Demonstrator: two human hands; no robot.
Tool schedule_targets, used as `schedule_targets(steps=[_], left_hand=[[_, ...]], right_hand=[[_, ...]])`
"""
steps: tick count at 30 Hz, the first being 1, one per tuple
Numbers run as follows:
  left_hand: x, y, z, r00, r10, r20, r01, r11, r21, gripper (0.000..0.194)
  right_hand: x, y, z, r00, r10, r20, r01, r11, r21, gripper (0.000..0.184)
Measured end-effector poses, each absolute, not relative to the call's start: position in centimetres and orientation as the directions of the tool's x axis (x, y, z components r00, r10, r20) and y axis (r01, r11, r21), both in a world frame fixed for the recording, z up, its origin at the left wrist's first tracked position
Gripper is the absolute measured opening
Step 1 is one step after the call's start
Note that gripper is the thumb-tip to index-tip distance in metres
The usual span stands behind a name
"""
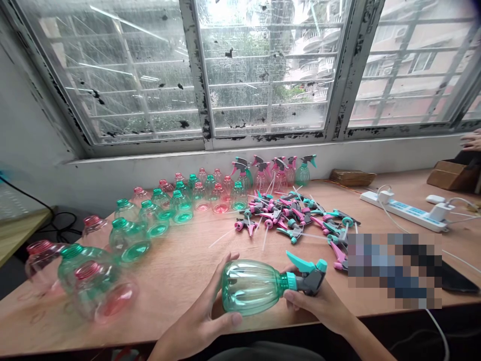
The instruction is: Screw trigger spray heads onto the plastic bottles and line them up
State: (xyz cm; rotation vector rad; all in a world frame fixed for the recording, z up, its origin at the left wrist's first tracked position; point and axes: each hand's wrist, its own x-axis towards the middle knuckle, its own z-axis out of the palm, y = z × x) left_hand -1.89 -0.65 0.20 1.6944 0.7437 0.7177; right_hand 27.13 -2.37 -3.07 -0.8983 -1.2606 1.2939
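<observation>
I hold a green see-through spray bottle (251, 286) on its side above the near table edge. My left hand (205, 313) cups its round body. My right hand (319, 301) grips its neck and the grey and teal trigger head (306, 273) fitted on it. A heap of loose pink and teal trigger heads (293, 215) lies on the wooden table (184, 265) beyond the bottle. Several empty green and pink bottles (150, 220) without heads stand in a row to the left.
Several finished bottles with heads (278, 170) stand by the window wall. A white power strip (408, 210) with plugs, a black phone (458, 281) and brown boxes (451, 175) lie at the right. Another person's hand (471, 140) shows at the far right.
</observation>
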Motion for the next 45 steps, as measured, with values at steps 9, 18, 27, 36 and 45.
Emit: schedule_targets(steps=[9,18,27,36,45], left_hand=[[-1.6,-0.6,-0.1,0.570,0.816,0.094,0.145,-0.213,0.966,0.092],[-2.1,-0.2,-0.1,0.640,0.766,0.064,0.129,-0.190,0.973,0.087],[-1.8,-0.5,-0.6,0.597,0.794,0.112,0.158,-0.253,0.954,0.094],[-1.9,-0.3,0.1,0.627,0.775,0.072,0.097,-0.170,0.981,0.084],[-1.8,-0.4,-0.4,0.582,0.811,0.061,0.147,-0.179,0.973,0.095]], right_hand=[[27.2,-2.5,-2.9,-0.128,0.986,0.107,-0.154,0.087,-0.984,0.039],[27.6,-1.9,-3.8,-0.138,0.983,0.120,-0.112,0.105,-0.988,0.036],[27.6,-2.0,-3.7,-0.180,0.976,0.124,-0.127,0.102,-0.987,0.035],[27.8,-1.9,-3.9,-0.175,0.976,0.127,-0.119,0.107,-0.987,0.036],[27.7,-1.8,-3.8,-0.164,0.980,0.117,-0.076,0.106,-0.992,0.039]])
